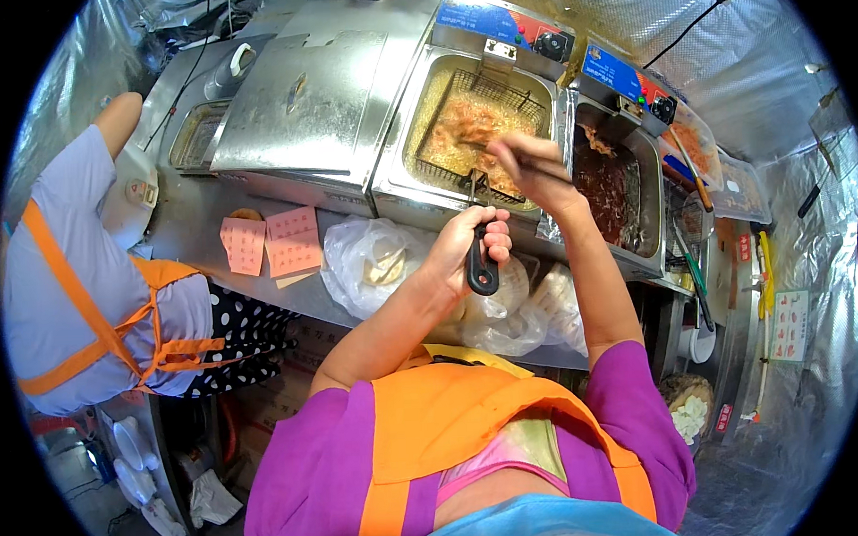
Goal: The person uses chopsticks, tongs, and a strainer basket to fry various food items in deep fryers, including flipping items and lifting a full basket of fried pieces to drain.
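Observation:
My left hand [468, 251] is closed round the black handle [482, 277] of a wire fry basket [427, 169]. The basket sits in the oil of a steel deep fryer [385, 180], and pale golden pieces of food [457, 120] froth inside it. Above the basket's right side is my right hand [536, 174], slightly blurred, its fingers curled together. Something thin and dark seems to run from it toward the food, but its kind cannot be made out.
A second fryer [620, 190] with dark oil stands to the right, beside tubs of food [694, 145] and tools. Plastic bags [372, 265] and pink paper notes [293, 240] lie along the counter's front. On the left, a person in an orange apron [89, 280] stands close by.

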Tool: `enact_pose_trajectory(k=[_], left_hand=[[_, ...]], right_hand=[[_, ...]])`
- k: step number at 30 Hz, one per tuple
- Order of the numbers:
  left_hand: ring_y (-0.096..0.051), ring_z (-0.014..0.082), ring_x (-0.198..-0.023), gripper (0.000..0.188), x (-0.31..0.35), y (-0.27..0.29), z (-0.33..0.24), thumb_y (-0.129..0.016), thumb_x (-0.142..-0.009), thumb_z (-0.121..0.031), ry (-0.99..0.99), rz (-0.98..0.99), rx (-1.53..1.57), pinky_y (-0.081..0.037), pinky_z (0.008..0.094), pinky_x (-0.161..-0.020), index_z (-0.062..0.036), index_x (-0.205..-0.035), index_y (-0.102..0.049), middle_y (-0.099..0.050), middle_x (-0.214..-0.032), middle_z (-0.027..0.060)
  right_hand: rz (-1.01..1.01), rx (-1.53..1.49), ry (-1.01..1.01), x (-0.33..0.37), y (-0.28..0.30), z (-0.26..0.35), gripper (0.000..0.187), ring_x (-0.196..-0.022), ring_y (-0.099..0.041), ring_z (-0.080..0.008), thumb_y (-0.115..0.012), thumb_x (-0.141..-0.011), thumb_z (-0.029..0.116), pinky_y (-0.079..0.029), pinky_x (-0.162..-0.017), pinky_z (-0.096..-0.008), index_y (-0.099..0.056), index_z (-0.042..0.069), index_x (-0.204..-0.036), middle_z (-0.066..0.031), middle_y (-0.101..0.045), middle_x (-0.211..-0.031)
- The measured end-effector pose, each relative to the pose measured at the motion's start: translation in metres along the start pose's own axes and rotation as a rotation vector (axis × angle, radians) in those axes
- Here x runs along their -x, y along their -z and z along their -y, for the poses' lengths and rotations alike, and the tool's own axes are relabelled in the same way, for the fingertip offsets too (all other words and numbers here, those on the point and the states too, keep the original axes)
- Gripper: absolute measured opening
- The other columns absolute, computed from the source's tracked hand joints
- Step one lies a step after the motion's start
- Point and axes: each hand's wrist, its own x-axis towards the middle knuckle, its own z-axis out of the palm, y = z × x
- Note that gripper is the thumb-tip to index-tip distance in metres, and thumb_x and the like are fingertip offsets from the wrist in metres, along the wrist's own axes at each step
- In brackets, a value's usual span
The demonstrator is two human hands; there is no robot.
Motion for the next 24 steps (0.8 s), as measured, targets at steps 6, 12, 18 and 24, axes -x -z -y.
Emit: enact_pose_trajectory(k=[6, 12, 18, 24], left_hand=[[-0.043, 0.0065, -0.051, 0.014, 0.004, 0.009, -0.009, -0.045, -0.093, -0.013, 0.023, 0.06, 0.084, -0.04, 0.0207, -0.043, 0.0005, -0.095, -0.048, -0.044, -0.067, 0.0001], [-0.043, 0.0067, -0.051, 0.015, 0.002, 0.006, -0.009, -0.045, -0.094, -0.014, 0.049, 0.045, 0.073, -0.04, 0.0209, -0.044, 0.0, -0.095, -0.048, -0.044, -0.066, 0.0002], [-0.043, 0.0066, -0.05, 0.015, 0.002, 0.004, -0.005, -0.044, -0.094, -0.015, 0.04, 0.026, 0.056, -0.04, 0.0205, -0.044, -0.0003, -0.095, -0.049, -0.044, -0.067, 0.0], [-0.042, 0.0065, -0.051, 0.015, 0.008, 0.007, -0.01, -0.044, -0.094, -0.014, 0.049, 0.055, 0.098, -0.039, 0.0204, -0.043, -0.0004, -0.096, -0.049, -0.043, -0.068, -0.0002]], right_hand=[[-0.1, -0.004, -0.182, -0.01, 0.038, 0.019, 0.01, -0.055, -0.054, -0.0102, -0.064, -0.087, 0.011, -0.043, -0.05, -0.0249, -0.066, 0.002, -0.087, -0.0066, -0.061, -0.063], [0.023, -0.003, -0.069, -0.001, 0.026, 0.0, 0.01, -0.057, -0.056, -0.0105, -0.064, -0.086, 0.01, -0.044, -0.051, -0.0244, -0.065, 0.001, -0.083, -0.0059, -0.062, -0.065], [-0.077, 0.03, 0.035, -0.021, 0.016, -0.008, 0.011, -0.056, -0.055, -0.0173, -0.066, -0.086, 0.014, -0.046, -0.053, -0.0282, -0.064, 0.003, -0.087, -0.01, -0.06, -0.067], [-0.096, 0.053, -0.149, -0.015, 0.049, 0.001, 0.016, -0.051, -0.053, -0.0132, -0.062, -0.089, 0.016, -0.042, -0.048, -0.0269, -0.064, 0.002, -0.083, -0.0077, -0.058, -0.06]])
